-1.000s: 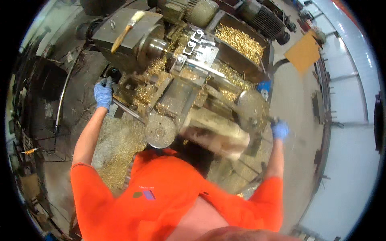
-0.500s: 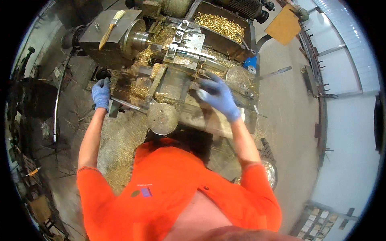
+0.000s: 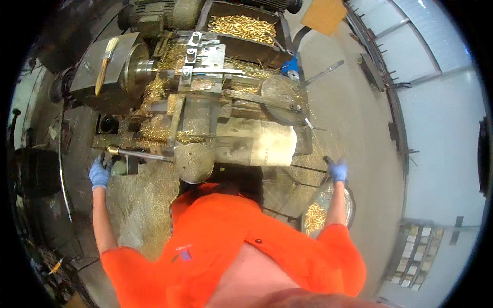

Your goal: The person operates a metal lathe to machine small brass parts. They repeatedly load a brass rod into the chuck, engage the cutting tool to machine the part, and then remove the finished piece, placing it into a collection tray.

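Observation:
My left hand (image 3: 99,174), in a blue glove with dark fingertips, is open beside the brass-coloured end of a metal lever (image 3: 141,153) on a lathe. The fingers are spread, and I cannot tell whether they touch the lever. My right hand (image 3: 336,170), gloved alike, hangs at the right above a round metal bowl (image 3: 351,205). Its fingers look apart with nothing visible in them, though they are small and slightly blurred. Small brass parts (image 3: 315,217) lie in the bowl, partly hidden by my right forearm. The lathe's chuck (image 3: 138,69) faces a tool holder (image 3: 208,54).
A metal box (image 3: 241,43) at the back holds many brass pieces (image 3: 244,29). A wooden-handled brush (image 3: 105,66) lies on the headstock. A pale cloth (image 3: 273,143) covers part of the lathe bed. A long handle (image 3: 323,73) sticks out right. Brass shavings cover the machine.
My right hand has left the lathe carriage and moved right and nearer, above the bowl. My left hand has come off the dark knob toward the lever's end. The view has shifted right.

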